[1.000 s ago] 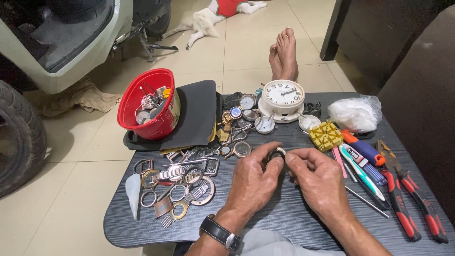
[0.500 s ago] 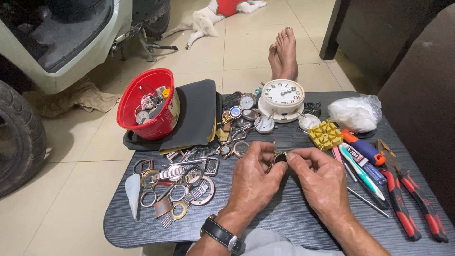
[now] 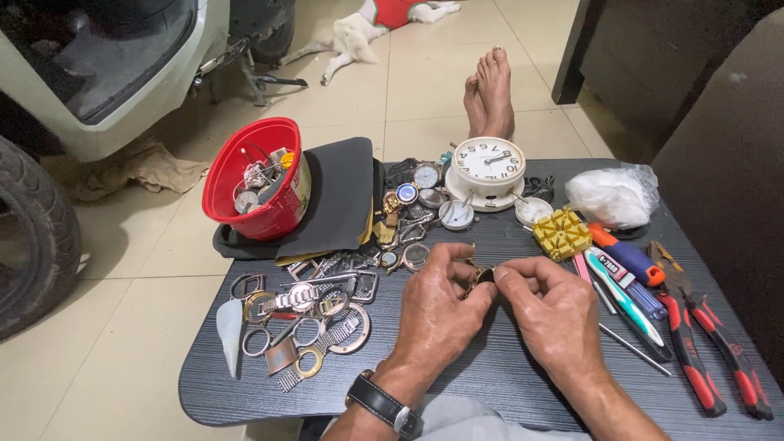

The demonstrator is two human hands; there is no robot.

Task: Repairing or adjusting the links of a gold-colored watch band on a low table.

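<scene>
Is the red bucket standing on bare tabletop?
No, the red bucket sits on a black cloth at the table's back-left corner.

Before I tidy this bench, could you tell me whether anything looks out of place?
The red bowl of watch parts is tipped, leaning on the black pad at the table's edge. Both hands pinch a small part.

A crumpled clear plastic bag (image 3: pixel 611 196) holding something white lies right of the white clock (image 3: pixel 487 167); nearer, below the bag, a labelled white tube (image 3: pixel 611 267).
</scene>
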